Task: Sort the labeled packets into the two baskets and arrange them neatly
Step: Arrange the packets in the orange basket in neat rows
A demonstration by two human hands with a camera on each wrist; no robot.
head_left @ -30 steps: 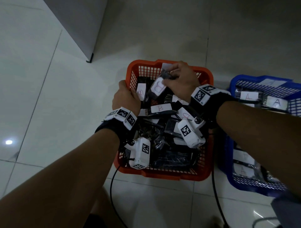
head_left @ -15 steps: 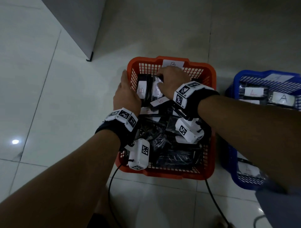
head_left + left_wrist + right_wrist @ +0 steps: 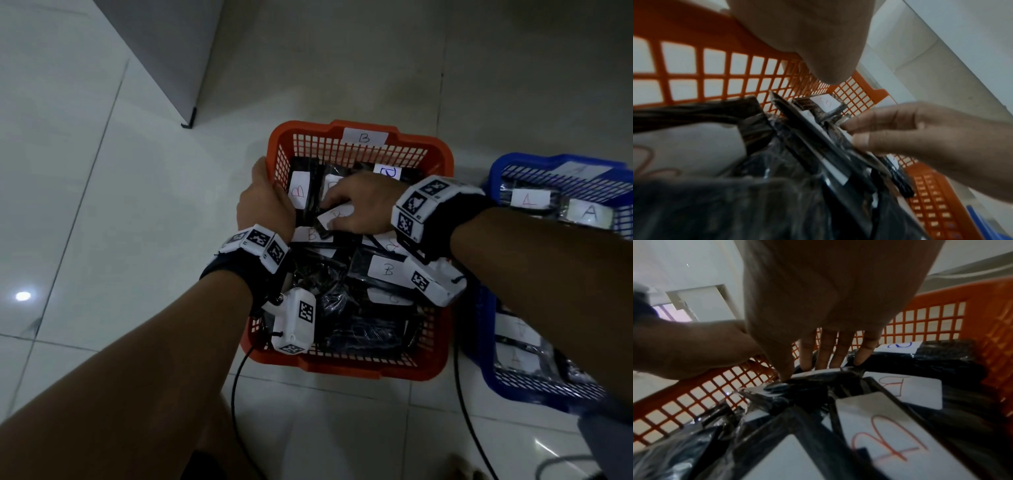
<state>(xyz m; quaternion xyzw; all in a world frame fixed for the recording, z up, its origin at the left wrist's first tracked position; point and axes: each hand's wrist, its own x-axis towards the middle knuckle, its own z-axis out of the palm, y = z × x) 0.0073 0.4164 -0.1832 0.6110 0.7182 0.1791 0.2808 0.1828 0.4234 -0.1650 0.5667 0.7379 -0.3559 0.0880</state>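
Observation:
An orange basket tagged B holds several black packets with white B labels. Some stand upright at its left wall; others lie loose in the middle. My right hand reaches into the basket and pinches one flat B packet between thumb and fingers; this pinch also shows in the left wrist view. In the right wrist view the right hand's thumb presses on the packet's edge. My left hand holds the basket's left wall, fingers outside.
A blue basket with A packets stands touching the orange one on the right. A grey cabinet foot is at the back left. Two black cables trail over the tiled floor toward me.
My right hand has come from the basket's back edge toward the middle-left and now pinches a flat packet. My left hand has stayed on the left wall.

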